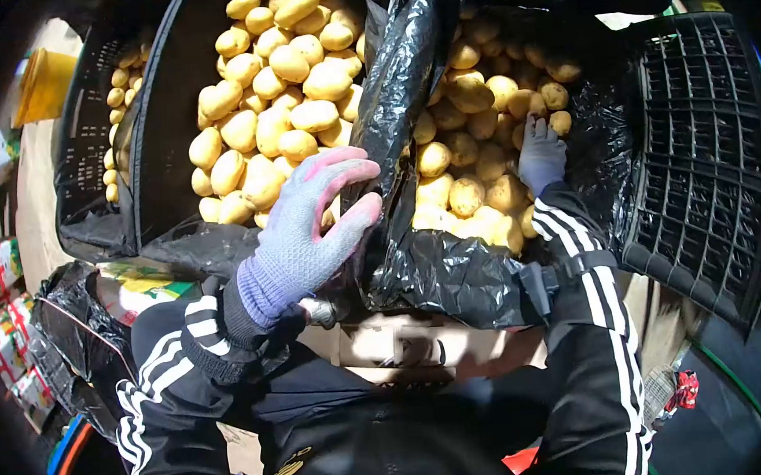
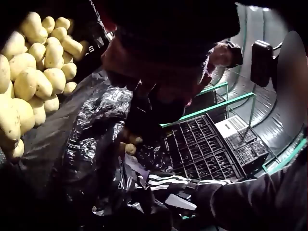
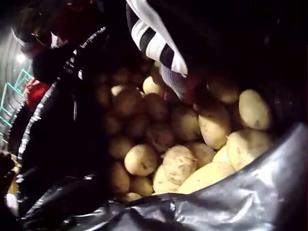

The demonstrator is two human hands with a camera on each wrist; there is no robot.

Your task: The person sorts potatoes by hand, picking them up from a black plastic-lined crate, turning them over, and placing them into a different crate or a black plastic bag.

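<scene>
My left hand (image 1: pixel 309 220), in a grey-lilac glove with pinkish fingertips, hovers over the near edge of the left heap of potatoes (image 1: pixel 273 95). Its thumb and fingers are spread apart in a loose curve around nothing. The right hand (image 1: pixel 543 154), gloved alike, reaches down into a second heap of potatoes (image 1: pixel 480 142) inside a black plastic liner (image 1: pixel 453 272). Its fingertips touch potatoes at that heap's right side. In the right wrist view, shadow hides most of this hand beyond the glove cuff (image 3: pixel 172 81), with potatoes (image 3: pixel 180 163) below it.
Crumpled black plastic (image 1: pixel 400 68) separates the two heaps. A black lattice crate (image 1: pixel 701 153) stands tilted at the right. Another black crate (image 1: pixel 93 160) with potatoes is at the far left. Green rails (image 2: pixel 211 109) appear beyond the crates in the left wrist view.
</scene>
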